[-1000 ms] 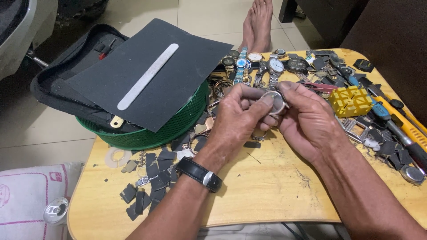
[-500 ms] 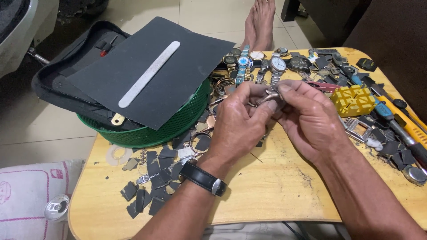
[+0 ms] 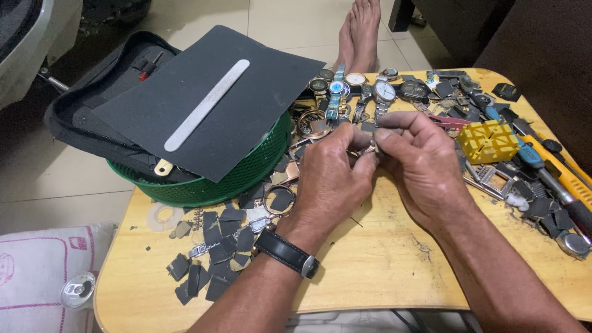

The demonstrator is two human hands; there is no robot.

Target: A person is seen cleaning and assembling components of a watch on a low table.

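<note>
Wooden table [image 3: 370, 271] carries it all; green basket [image 3: 203, 182] sits at its left edge; my left hand [image 3: 333, 176] and right hand [image 3: 419, 163] meet mid-table, fingertips pinched together on a small metal watch part [image 3: 369, 148], mostly hidden.

You've got a small metal watch part [image 3: 368, 150] pinched btwn both hands' fingertips, mostly hidden, held just above the wooden table, near the watches.

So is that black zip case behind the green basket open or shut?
Open. The black zip case lies unzipped, its inside with small tools showing, partly covered by the dark sheet resting over the green basket.
</note>
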